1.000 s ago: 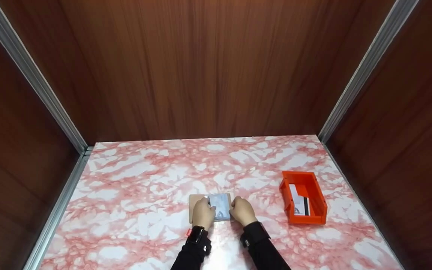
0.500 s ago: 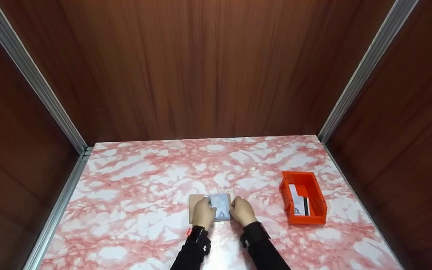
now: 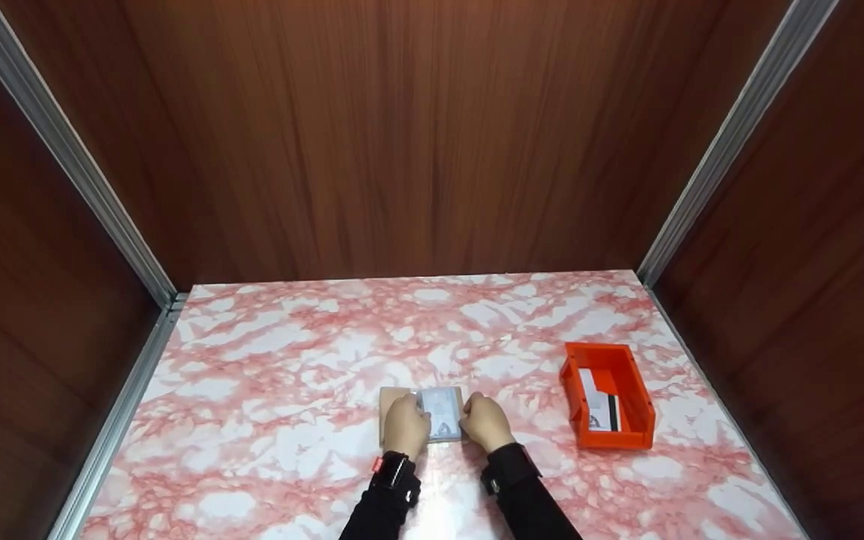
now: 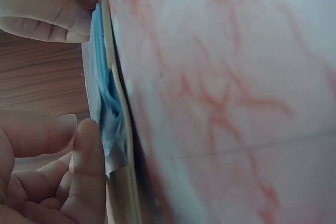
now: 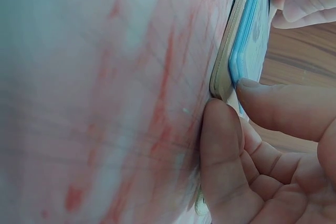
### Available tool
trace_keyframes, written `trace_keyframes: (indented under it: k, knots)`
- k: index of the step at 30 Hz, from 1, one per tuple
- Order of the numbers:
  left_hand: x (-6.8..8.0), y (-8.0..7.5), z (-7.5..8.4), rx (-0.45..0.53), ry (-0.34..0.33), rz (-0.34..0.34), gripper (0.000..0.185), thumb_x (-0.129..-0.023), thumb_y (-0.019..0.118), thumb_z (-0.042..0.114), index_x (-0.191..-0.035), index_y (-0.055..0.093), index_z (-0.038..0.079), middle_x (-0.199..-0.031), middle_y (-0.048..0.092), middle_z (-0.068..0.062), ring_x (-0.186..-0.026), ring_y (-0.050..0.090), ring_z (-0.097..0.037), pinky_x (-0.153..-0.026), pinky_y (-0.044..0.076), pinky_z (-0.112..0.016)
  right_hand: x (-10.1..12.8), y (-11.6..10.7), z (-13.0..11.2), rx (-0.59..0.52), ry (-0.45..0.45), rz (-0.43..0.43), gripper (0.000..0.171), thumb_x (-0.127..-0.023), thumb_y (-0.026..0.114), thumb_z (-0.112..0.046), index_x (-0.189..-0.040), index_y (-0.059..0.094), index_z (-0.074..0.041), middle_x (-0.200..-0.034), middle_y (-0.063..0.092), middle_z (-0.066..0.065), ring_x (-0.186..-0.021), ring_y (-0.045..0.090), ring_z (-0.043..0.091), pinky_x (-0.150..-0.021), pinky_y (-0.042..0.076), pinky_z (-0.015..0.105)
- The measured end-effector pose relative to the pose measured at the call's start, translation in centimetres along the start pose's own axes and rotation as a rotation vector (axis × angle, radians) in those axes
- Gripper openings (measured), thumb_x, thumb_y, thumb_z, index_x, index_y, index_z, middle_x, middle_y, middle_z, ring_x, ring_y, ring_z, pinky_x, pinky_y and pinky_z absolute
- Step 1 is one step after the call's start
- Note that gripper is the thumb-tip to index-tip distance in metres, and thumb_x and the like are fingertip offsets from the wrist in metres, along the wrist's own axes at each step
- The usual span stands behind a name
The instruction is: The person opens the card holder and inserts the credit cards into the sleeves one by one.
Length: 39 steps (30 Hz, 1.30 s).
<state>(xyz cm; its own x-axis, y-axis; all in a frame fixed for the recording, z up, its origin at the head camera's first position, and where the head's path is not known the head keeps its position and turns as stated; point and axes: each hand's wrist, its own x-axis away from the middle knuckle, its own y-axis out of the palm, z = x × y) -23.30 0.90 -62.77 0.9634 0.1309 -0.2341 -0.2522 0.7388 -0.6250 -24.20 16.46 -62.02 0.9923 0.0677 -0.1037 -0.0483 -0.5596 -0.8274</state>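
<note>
A tan card holder (image 3: pixel 390 401) lies open flat on the table, with a stack of bluish clear sleeves (image 3: pixel 442 412) on its right side. A printed pale card shows through the top sleeve. My left hand (image 3: pixel 406 429) is over the middle of the holder; thumb and index finger pinch the left edge of the sleeves, which bunch up there in the left wrist view. At the opposite side, my right hand (image 3: pixel 486 424) pinches the holder's right edge. In the right wrist view its thumb (image 5: pixel 283 106) lies against the sleeves' corner and its index finger (image 5: pixel 220 135) against the tan cover.
An orange bin (image 3: pixel 634 394) stands on the right of the table, with white cards (image 3: pixel 601 412) in it, one with a black stripe. Brown wood-grain panels (image 3: pixel 402 150) enclose the red-and-white marbled table (image 3: pixel 267 360) at the back and both sides.
Both hands hold their places on the card holder. The top of the sleeves looks slightly paler than a second ago.
</note>
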Motion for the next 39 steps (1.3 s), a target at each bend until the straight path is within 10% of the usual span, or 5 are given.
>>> trace_keyframes:
  k: [39]
  knots:
    - [-1.0,-3.4,-2.0,0.032,-0.034,0.099,0.025,-0.076,0.075,-0.002,-0.100,0.069,-0.007,-0.088,0.068,-0.017,-0.085,0.065,-0.036,-0.081,0.051,-0.048,0.1,-0.1,0.0,-0.017,0.001,0.000,0.018,-0.068,0.069,0.001,-0.079,0.056,-0.003,-0.073,0.058,0.010,-0.069,0.058,0.031,-0.069,0.049,0.044]
